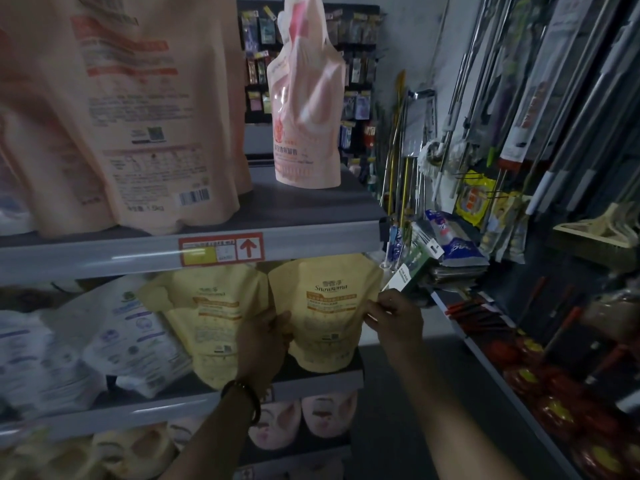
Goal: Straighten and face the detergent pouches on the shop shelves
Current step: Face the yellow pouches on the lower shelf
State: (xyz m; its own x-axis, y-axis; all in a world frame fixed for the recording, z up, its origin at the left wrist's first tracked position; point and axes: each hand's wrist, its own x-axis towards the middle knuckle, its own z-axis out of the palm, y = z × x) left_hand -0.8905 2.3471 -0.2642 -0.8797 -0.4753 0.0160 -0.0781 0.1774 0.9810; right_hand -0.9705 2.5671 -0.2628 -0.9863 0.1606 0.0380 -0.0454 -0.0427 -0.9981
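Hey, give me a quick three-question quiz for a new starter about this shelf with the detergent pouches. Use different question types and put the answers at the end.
1. True or false: the left hand and the right hand both hold the same yellow pouch.
2. The red arrow on the shelf label points: A up, B down, C left.
3. Fill in: the white and purple pouches lie to the ___ of the second yellow pouch.
Key: 1 true; 2 A; 3 left.
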